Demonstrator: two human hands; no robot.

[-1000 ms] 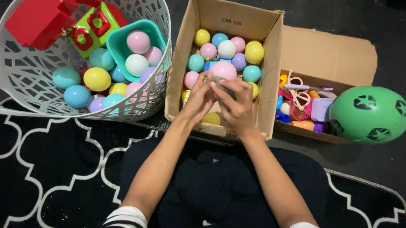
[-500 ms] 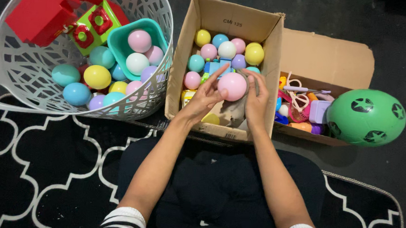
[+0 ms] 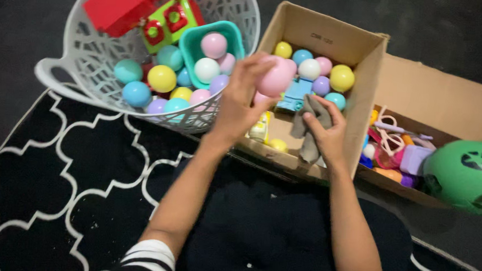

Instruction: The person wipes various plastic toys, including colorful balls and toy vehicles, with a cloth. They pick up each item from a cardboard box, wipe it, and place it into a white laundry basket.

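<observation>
Near edge of the box [image 3: 357, 111]: my right hand [image 3: 323, 131] bunches a grey cloth [image 3: 307, 122], soft and limp. Farther in, my left hand [image 3: 243, 100] cups a pink ball [image 3: 276, 77] above the box's left wall; I judge it light, smooth, slippery, best palmed.

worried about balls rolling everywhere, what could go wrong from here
1. The left hand holds the pink ball in the air between the basket and the box; a slip could send it onto the floor.
2. The basket looks full, with balls heaped in the teal tub, so another ball might roll off.
3. The right hand grips a grey cloth inside the box, and pulling it could knock loose balls about.
</observation>
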